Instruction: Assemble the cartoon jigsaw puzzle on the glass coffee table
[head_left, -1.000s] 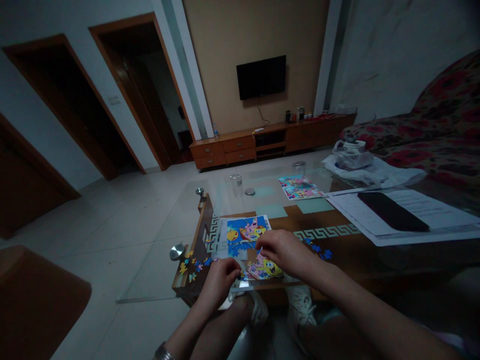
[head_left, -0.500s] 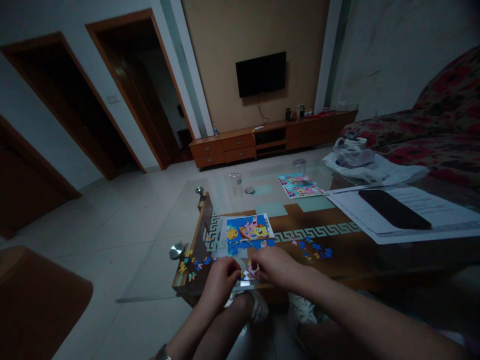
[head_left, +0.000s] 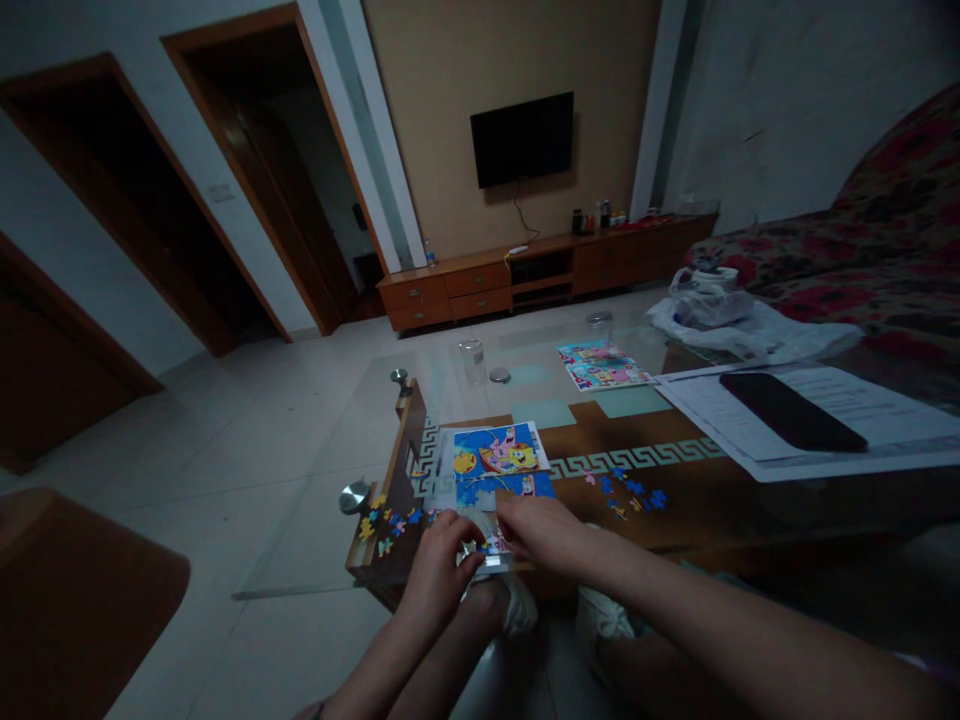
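A partly joined jigsaw puzzle (head_left: 491,488) with a blue cartoon scene lies at the near edge of the glass table, just below its printed picture sheet (head_left: 501,452). At the puzzle's lower left, my left hand (head_left: 442,562) has its thumb and index finger curved and parted, with a gap showing between them. My right hand (head_left: 546,535) reaches over the lower right part with fingers bent down and pressed together. Its fingertips are hidden, so anything in them cannot be made out. Small colourful pieces (head_left: 493,544) show between the two hands.
Loose puzzle pieces lie left (head_left: 386,520) and right (head_left: 634,490). Farther back are a clear glass (head_left: 472,362), a round lid (head_left: 499,376) and another cartoon sheet (head_left: 604,366). At right, a black phone (head_left: 791,411) rests on papers (head_left: 705,420), near a plastic bag (head_left: 757,328).
My left thumb and index finger have parted, and the thumb sits lower. The right hand has shifted slightly left over the puzzle. The whole view has tilted a little.
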